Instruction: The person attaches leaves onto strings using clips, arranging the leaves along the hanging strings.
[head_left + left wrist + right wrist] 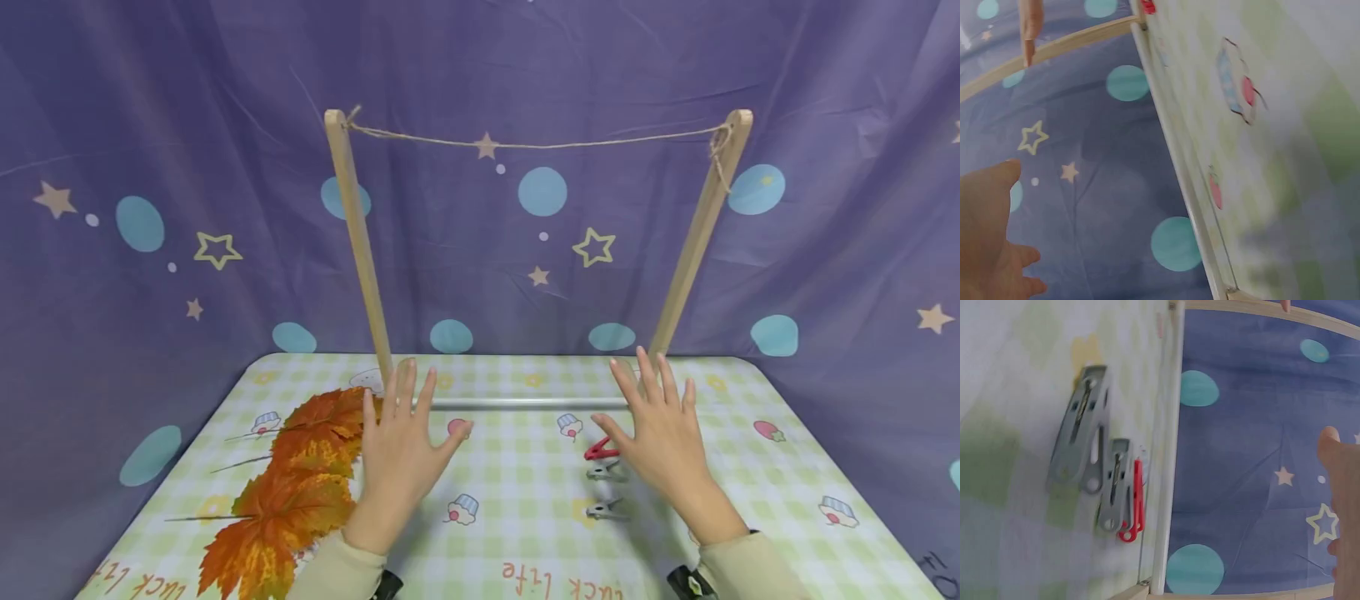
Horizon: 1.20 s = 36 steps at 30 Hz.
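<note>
Both hands hover over the table with fingers spread and nothing in them. My left hand (403, 454) is just right of several orange-red artificial maple leaves (281, 508), overlapping the edge of the pile in the head view. My right hand (663, 437) hangs above and beside a red clothespin (600, 450) and two grey clothespins (604, 510), partly covering the red one. In the right wrist view the grey clothespin (1082, 434) lies nearest the camera, with the red clothespin (1139, 500) farthest along the row.
Behind the hands stands a frame of two wooden posts (358, 242) joined by a white bottom bar (517, 403). A twine line (540, 147) is tied between the post tops. A checked tablecloth (517, 475) covers the table, and a purple patterned curtain (465, 50) hangs behind.
</note>
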### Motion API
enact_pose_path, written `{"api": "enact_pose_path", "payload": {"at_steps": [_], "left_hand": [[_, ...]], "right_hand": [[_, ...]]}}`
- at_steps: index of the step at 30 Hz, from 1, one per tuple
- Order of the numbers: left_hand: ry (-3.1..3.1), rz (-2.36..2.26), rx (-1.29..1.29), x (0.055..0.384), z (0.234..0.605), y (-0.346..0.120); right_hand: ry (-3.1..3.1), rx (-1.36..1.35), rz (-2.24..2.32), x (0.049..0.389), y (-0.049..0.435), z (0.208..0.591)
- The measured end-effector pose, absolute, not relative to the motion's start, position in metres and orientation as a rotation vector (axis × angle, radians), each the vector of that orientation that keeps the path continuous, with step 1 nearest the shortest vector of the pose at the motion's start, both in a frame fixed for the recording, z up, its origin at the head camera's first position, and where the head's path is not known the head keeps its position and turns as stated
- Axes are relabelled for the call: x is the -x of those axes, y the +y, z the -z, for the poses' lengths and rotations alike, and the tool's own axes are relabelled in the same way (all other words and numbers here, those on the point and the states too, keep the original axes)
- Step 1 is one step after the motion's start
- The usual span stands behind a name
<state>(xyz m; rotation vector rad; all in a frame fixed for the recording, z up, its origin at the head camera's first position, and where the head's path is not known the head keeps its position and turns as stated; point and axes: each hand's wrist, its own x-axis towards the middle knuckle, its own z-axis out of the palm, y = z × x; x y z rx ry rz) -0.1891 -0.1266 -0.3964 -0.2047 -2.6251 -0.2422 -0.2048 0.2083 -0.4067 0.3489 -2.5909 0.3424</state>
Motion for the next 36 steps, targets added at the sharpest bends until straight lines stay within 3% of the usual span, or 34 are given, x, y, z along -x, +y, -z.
{"api": "enact_pose_path", "payload": {"at_steps": [15, 36], "left_hand": [[-2.689, 0.229, 0.267, 0.204, 0.406, -0.151], [-2.721, 0.285, 0.417, 0.201, 0.389, -0.212]], "right_hand": [[-2.626, -0.498, -0.295, 0.219, 0.222, 0.402], [-2.571, -0.596, -0.358, 0.213, 0.233, 0.415]]}}
